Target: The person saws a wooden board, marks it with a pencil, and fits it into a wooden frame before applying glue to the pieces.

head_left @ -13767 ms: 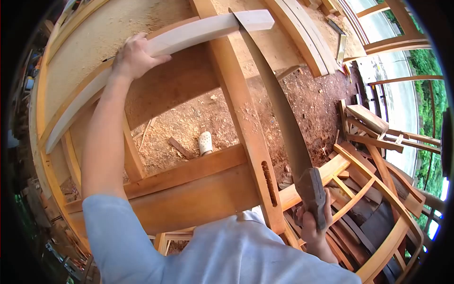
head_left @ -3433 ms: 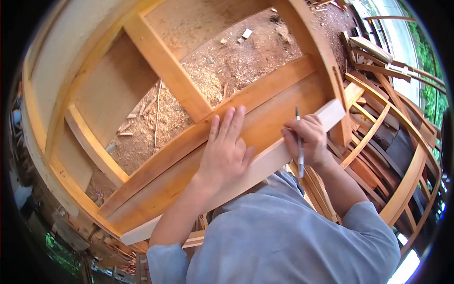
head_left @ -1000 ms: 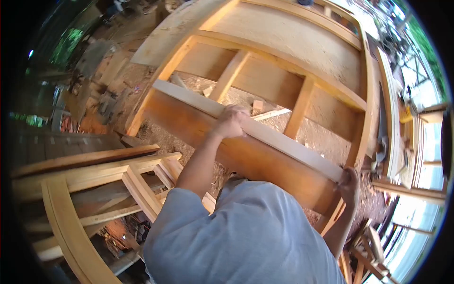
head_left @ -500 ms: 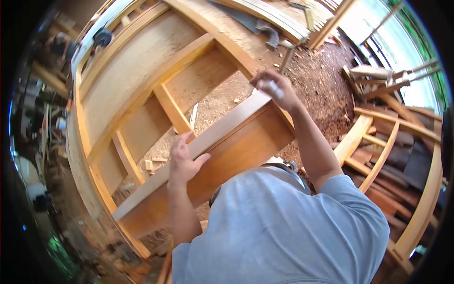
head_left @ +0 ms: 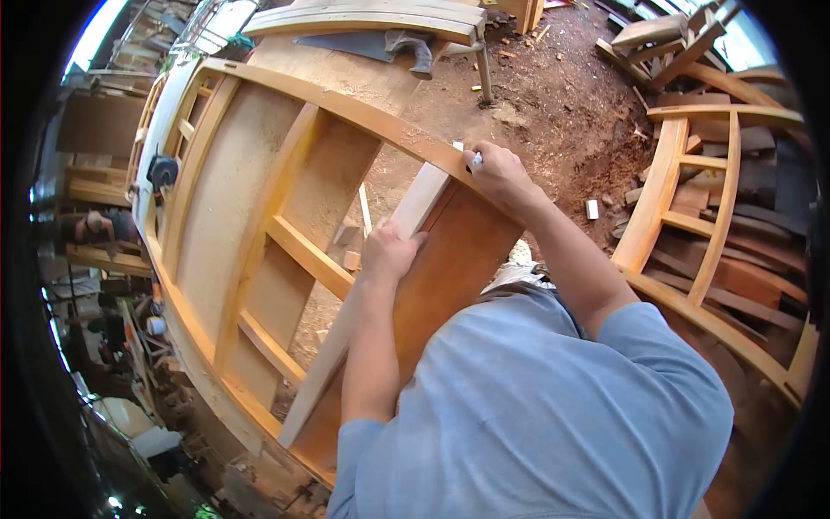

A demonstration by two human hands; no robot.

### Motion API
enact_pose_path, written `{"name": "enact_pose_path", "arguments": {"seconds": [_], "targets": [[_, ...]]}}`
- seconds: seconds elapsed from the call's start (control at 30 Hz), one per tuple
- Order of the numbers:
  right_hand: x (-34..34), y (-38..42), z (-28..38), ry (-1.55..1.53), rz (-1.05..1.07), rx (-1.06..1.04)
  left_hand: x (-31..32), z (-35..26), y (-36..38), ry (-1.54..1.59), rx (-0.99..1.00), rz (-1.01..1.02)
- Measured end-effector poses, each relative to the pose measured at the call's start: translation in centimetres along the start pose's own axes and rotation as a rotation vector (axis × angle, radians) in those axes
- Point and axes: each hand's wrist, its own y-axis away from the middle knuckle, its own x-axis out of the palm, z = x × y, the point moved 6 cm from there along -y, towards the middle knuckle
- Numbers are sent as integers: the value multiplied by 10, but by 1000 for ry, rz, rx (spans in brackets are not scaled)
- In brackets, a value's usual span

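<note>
My left hand (head_left: 389, 251) pressed flat-fingered on the pale strip (head_left: 406, 225), its grip closed over the strip's edge near mid-length. My right hand (head_left: 501, 173) sat at 1 o'clock from it, at the strip's far end, its grip pinched on a marker (head_left: 475, 158) with the tip touching wood. The strip lay along the top edge of the orange-brown panel (head_left: 450, 259) of the large frame (head_left: 285, 233). For a clean mark, judged best to keep the strip pinned against that edge and the marker steady. The strip looked light, unfinished, straight, narrow, paler than the frame. A saw (head_left: 380, 43) rested at 12 o'clock, well apart.
</note>
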Motion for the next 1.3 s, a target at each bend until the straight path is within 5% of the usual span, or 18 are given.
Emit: {"name": "enact_pose_path", "arguments": {"seconds": [0.4,0.67,1.0,1.13,1.2,1.3], "targets": [[-1,1,9,-43,14,-15,7,0,10,3,124,-100],[24,-36,-12,-50,390,58,16,2,6,-12,142,-79],[23,-38,10,36,444,28,23,11,3,-55,111,-120],[32,-53,-5,76,293,-15,20,11,5,-4,138,-222],[18,-30,25,-52,426,23,18,8,12,13,208,-309],[35,-46,-1,-128,340,29,22,10,18,-15,143,-285]]}}
